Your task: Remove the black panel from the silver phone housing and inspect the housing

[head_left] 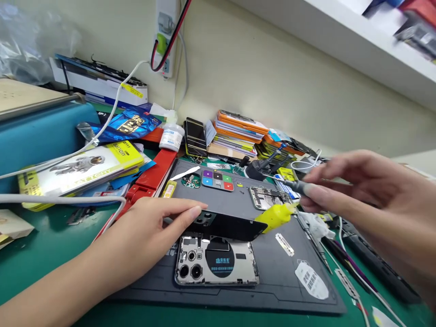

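black panel (235, 226) in left hand (170, 218)

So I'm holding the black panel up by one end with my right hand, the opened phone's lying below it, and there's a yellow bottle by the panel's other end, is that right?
Not quite: the head view shows your left hand holding the black panel. The opened phone and yellow bottle are as you say.
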